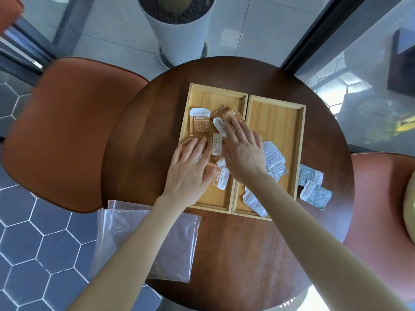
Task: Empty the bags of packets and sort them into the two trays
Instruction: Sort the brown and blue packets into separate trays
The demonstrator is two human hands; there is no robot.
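Round dark wood tabletop (pixel 235 254). Rust-orange chair (pixel 67 135) left, another (pixel 381 209) right. Blue-grey hexagon floor tiles (pixel 33 243). White planter (pixel 179 30) beyond. Daylight through glass (pixel 370 86).

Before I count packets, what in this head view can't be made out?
- Brown packets in the left tray: several lie under the left hand and right hand, so no full count.
- Blue packets in the right tray: partly hidden by the right forearm.
- Packet print: too small to read.
- Plastic bags: the left forearm crosses them.
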